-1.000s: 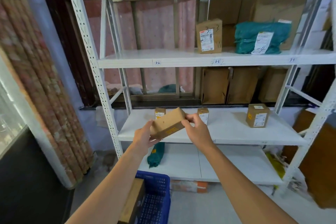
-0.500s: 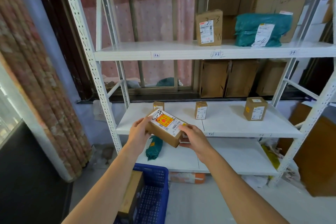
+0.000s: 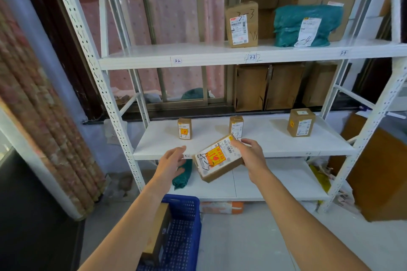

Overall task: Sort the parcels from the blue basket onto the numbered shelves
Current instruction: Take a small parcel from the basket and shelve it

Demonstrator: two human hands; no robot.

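Note:
My right hand (image 3: 251, 156) grips a flat cardboard parcel (image 3: 217, 159) with a white and orange label facing up, tilted, in front of the middle shelf (image 3: 275, 149) edge. My left hand (image 3: 171, 160) is off the parcel, fingers apart, just to its left. The blue basket (image 3: 185, 226) sits on the floor at the bottom, with a brown parcel (image 3: 157, 237) leaning inside it. Three small boxes (image 3: 184, 128) (image 3: 236, 126) (image 3: 300, 122) stand on the middle shelf. On the upper shelf (image 3: 198, 57) stand a marked box (image 3: 241, 24) and a teal bag (image 3: 306, 25).
The white metal rack has perforated uprights (image 3: 105, 94) and shelf labels 3-2, 3-3, 3-4. A teal bag (image 3: 182, 176) lies on the bottom shelf. Flat cardboard (image 3: 378, 171) leans at the right. A patterned curtain (image 3: 39, 127) hangs at the left. An orange package (image 3: 222, 207) lies under the rack.
The parcel was turned label-up between both hands; now my left hand has let go and only my right hand holds it, shifted right and tilted.

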